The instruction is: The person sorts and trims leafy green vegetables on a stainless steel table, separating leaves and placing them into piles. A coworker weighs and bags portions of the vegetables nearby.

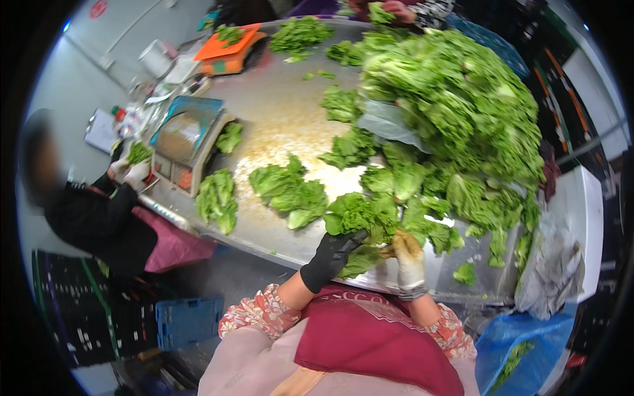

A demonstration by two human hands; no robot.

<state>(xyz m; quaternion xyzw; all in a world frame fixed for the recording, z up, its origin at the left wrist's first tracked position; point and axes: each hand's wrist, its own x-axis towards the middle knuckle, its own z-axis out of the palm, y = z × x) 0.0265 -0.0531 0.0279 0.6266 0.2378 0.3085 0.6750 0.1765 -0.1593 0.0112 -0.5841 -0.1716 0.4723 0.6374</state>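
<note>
My left hand (330,259), in a black glove, is closed around a leafy green lettuce (362,214) at the table's near edge. My right hand (405,261) wears a stained white glove, and its fingers are pinched together at the lettuce's base. The exact spot they grip is partly hidden by leaves. A loose-looking leaf (362,263) hangs below, between both hands. Left of the held head lies a group of lettuce (288,191), and more loose leaves (429,228) are just beyond my right hand.
A large lettuce pile (462,99) covers the metal table's (277,112) right side. Scales, one orange (228,63) and one blue-topped (188,135), stand left. A gloved co-worker (99,218) handles greens there; another person's hand (398,11) shows opposite. A blue bag (528,336) hangs lower right.
</note>
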